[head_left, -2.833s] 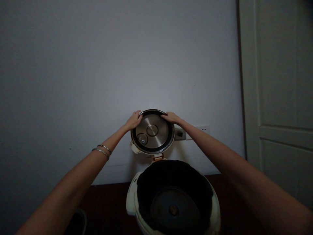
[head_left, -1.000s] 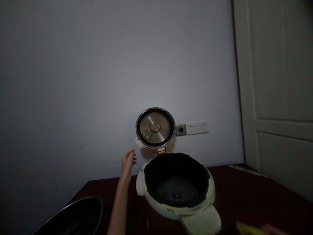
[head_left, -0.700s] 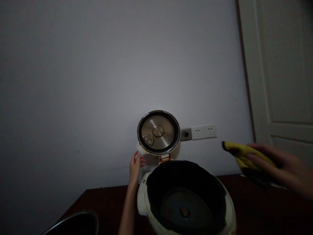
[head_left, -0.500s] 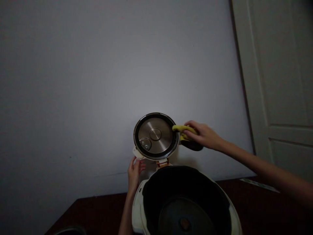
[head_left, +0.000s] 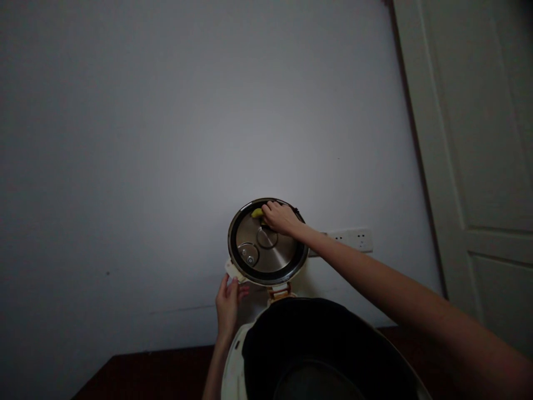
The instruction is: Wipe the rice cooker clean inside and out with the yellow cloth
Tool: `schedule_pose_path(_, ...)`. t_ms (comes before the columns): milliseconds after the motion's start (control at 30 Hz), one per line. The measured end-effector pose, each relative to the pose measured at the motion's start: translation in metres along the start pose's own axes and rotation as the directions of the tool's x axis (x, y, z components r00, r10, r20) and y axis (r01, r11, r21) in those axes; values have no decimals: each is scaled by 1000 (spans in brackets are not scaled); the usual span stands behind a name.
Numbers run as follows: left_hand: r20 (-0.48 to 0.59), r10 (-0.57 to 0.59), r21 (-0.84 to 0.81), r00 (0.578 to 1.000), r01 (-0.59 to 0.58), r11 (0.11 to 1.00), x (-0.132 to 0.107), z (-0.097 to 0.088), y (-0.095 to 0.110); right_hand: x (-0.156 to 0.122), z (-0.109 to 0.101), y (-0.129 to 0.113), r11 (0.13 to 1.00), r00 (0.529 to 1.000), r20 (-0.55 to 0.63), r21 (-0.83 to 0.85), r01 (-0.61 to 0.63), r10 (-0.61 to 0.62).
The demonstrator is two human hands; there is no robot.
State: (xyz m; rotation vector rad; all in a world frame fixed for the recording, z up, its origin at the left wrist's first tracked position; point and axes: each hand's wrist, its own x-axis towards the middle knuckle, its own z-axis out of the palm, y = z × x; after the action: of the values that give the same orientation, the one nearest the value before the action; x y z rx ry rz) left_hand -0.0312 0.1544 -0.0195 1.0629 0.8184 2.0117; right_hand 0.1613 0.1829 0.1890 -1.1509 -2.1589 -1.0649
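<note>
A white rice cooker [head_left: 233, 371] stands open in front of me, its dark empty well facing up. Its hinged lid [head_left: 266, 255] is upright against the wall, showing a round steel inner plate. My right hand [head_left: 280, 216] presses a yellow cloth [head_left: 256, 213] on the upper part of that plate, fingers closed over it. My left hand [head_left: 227, 303] grips the lid's lower left edge by the white latch tab [head_left: 233, 270], fingers curled round it.
A dark wooden table [head_left: 145, 378] carries the cooker. Behind it is a plain grey wall with a white socket strip [head_left: 353, 239]. A white panelled door [head_left: 478, 166] fills the right side.
Both hands left the lid's rim. My right hand fetched a yellow cloth from the right and brought it onto the steel plate. My left hand rose to the lid's lower left edge.
</note>
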Motion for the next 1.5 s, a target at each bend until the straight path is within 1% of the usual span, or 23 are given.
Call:
schedule_pose_path(67,2,-10,-30,1000,10,999,-1,3,1,2,4,-8,1000,999,13,-6,29,-29)
schedule_pose_path(133,2,-27,-81,1000,27,996,-2,6,2,-2,9,-23,995,994,43,2,104,-104)
schedule_pose_path(200,-3,-48,-133,999,48,990,-4,9,3,-7,13,-41,975,971,81,24,222,-223)
schedule_pose_path(267,-12,-66,-166,998,64,984,-6,12,4,-11,15,-55,944,938,107,46,327,-330)
schedule_pose_path(333,-20,-75,-174,997,70,982,-7,14,5,-10,15,-58,930,923,114,52,365,-369)
schedule_pose_path(400,-18,-75,-172,997,71,982,-7,14,4,-5,12,-49,943,937,104,39,330,-332)
schedule_pose_path(533,-1,-74,-180,997,73,981,-8,14,4,6,7,-20,988,987,57,-5,153,-152)
schedule_pose_path(600,0,-76,-175,997,75,982,-9,14,4,6,8,-18,995,995,43,-17,96,-95)
schedule_pose_path(667,-4,-82,-158,997,80,984,-10,14,6,1,12,-29,993,992,51,-11,120,-119)
schedule_pose_path(767,-11,-101,-115,995,99,988,-11,14,9,-6,18,-51,966,961,93,21,259,-260)
schedule_pose_path(833,-11,-112,-91,994,110,990,-11,13,10,-6,18,-56,945,938,114,38,325,-327)
schedule_pose_path(867,-9,-116,-81,993,115,990,-11,13,11,-5,17,-54,942,935,118,39,332,-334)
schedule_pose_path(933,-3,-118,-65,993,118,991,-11,13,11,1,12,-41,955,948,111,30,297,-298)
schedule_pose_path(1033,-9,-113,-50,994,113,992,-10,11,10,8,5,-17,986,983,78,4,165,-165)
schedule_pose_path(1100,-13,-110,-45,994,109,993,-10,10,8,7,4,-10,997,995,63,-4,80,-80)
schedule_pose_path(1133,-7,-109,-43,994,108,993,-9,10,7,6,5,-12,999,997,61,-3,53,-53)
schedule_pose_path(1200,13,-102,-47,995,102,994,-9,9,6,2,8,-23,999,997,65,10,41,-41)
schedule_pose_path(1300,36,-92,-59,995,94,994,-9,7,4,-2,14,-49,993,990,82,49,110,-113)
schedule_pose_path(1367,30,-94,-58,995,95,994,-9,7,4,-2,15,-59,985,983,87,72,157,-163)
schedule_pose_path(1433,19,-98,-55,995,99,994,-9,6,4,-1,15,-57,984,983,84,80,158,-164)
schedule_pose_path(1500,19,-100,-61,995,101,993,-8,5,4,0,13,-45,991,990,75,75,112,-117)
